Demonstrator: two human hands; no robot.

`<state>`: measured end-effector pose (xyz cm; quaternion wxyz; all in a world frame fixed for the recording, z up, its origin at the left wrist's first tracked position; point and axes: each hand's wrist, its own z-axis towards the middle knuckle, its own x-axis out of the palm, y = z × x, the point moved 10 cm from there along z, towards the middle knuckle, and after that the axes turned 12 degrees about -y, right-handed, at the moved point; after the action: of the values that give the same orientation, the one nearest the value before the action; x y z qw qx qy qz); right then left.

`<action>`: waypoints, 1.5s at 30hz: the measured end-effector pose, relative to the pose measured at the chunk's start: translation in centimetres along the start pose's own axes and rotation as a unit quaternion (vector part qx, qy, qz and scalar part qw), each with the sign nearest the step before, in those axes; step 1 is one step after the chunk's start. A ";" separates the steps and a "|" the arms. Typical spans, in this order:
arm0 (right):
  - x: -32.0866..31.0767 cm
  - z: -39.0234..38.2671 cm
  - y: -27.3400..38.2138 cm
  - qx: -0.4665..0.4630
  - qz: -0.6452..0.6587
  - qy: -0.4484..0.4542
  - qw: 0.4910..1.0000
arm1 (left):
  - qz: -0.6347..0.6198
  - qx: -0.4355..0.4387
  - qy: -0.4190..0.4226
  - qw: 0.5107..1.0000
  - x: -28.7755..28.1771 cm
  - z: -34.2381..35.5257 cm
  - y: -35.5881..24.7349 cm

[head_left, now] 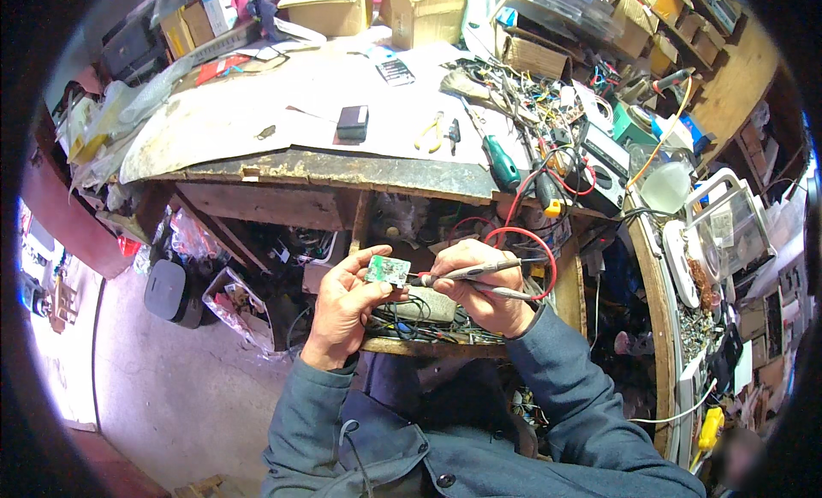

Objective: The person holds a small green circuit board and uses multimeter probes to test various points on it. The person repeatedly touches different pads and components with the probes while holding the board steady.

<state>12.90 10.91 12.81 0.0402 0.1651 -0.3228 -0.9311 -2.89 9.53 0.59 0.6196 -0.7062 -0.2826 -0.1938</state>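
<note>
My left hand (342, 301) is closed on a small green circuit board (388, 271), pinched by its edges between thumb and fingers. Two test probes (481, 270) with grey and red handles lie across my right hand (479, 292), whose fingers are wrapped round them. Their tips point at the board's right edge; whether they touch it is too small to tell. A red test lead (541, 241) loops up from the probes to the workbench. Beneath both hands, an open drawer (419, 350) holds black cables and thin tools.
On the paper-covered workbench (240, 121) lie a small black box (352, 123), yellow-handled pliers (430, 135) and a green-handled screwdriver (500, 162). A tangle of wires and parts (531, 113) fills its right side. Cardboard boxes (428, 17) stand at the back. A dark bin (168, 291) stands on the floor.
</note>
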 end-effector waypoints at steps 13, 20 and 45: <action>0.0 -0.1 -0.3 0.001 0.015 0.002 1.000 | 0.033 0.013 -0.023 0.999 -0.1 -0.1 -0.4; -0.2 0.0 -0.2 -0.004 0.037 0.000 0.999 | 0.042 0.018 -0.031 0.998 0.3 0.2 -0.4; 0.3 -0.3 0.8 -0.048 -0.054 0.026 0.997 | 0.040 0.004 -0.011 0.999 0.3 -0.3 -0.3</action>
<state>12.73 10.02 13.02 0.0059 0.2046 -0.2675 -0.9416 -2.89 9.34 1.06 0.6268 -0.7164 -0.2616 -0.1597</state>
